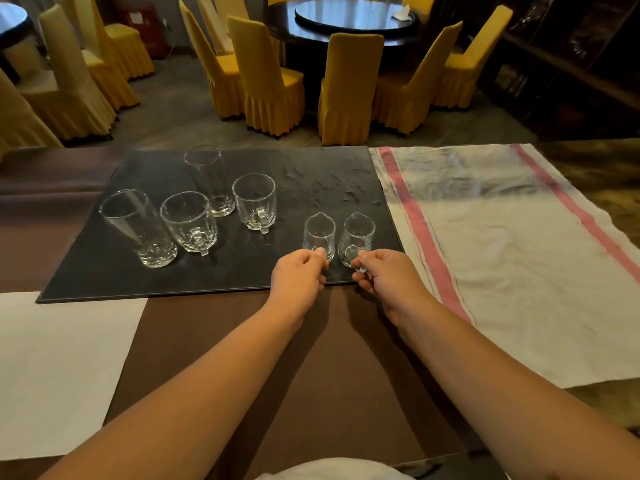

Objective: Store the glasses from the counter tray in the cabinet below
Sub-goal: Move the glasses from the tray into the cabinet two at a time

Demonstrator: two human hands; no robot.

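Observation:
A flat black tray lies on the counter with several clear glasses on it. Two small spouted glass pitchers stand at its front right. My left hand pinches the handle of the left small pitcher. My right hand pinches the handle of the right small pitcher. Both pitchers stand upright on the tray. Further left are two handled mugs and two tall tumblers. The cabinet below is out of sight.
A white cloth with pink stripes covers the counter right of the tray. A white paper sheet lies at the front left. Beyond the counter stand yellow-covered chairs and a dark round table.

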